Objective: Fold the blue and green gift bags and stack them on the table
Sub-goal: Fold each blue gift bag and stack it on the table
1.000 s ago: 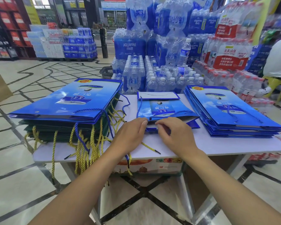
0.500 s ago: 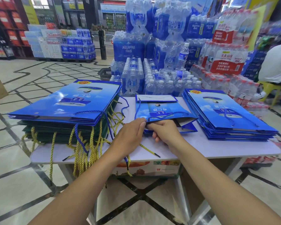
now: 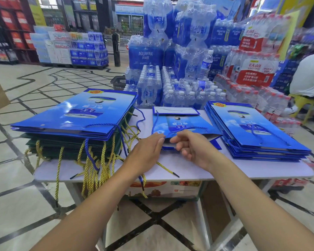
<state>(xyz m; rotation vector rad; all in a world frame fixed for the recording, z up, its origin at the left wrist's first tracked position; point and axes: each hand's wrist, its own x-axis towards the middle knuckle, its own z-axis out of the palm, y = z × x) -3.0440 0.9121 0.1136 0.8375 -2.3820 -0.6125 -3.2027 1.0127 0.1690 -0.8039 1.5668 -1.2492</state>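
— What has shifted since a moment ago?

— The right hand (image 3: 194,151) has rolled over; it was knuckles-up on the near edge of the middle blue bag (image 3: 181,124), and now its palm side shows, fingers curled; the left hand (image 3: 145,153) has barely stirred, its fingers straight, tips touching that same edge.

— Is the right hand holding anything?

— I cannot tell; the thumb and curled fingers hide the spot where the bag's edge and its blue cord (image 3: 188,128) reach them; the left plainly grips nothing.

— And where does the bag lie?

— Flat in the middle of the white table (image 3: 243,171), between the left stack (image 3: 76,113) and the right stack (image 3: 252,127); it is glossy paper, its base flap (image 3: 176,111) turned up and showing pale; more blue sheets beneath it are mostly covered.

— The stacks?

— On the left, glossy blue bags lie over dark green bags (image 3: 62,147), of which only the edges show; twisted yellow cords (image 3: 91,171) spill over the table's rim; the right one is all blue, its layers fanned at the near edge.

— Behind?

— Shrink-wrapped water packs (image 3: 152,53), crinkled and shiny; a seated person (image 3: 308,77) is cut off at the right edge.
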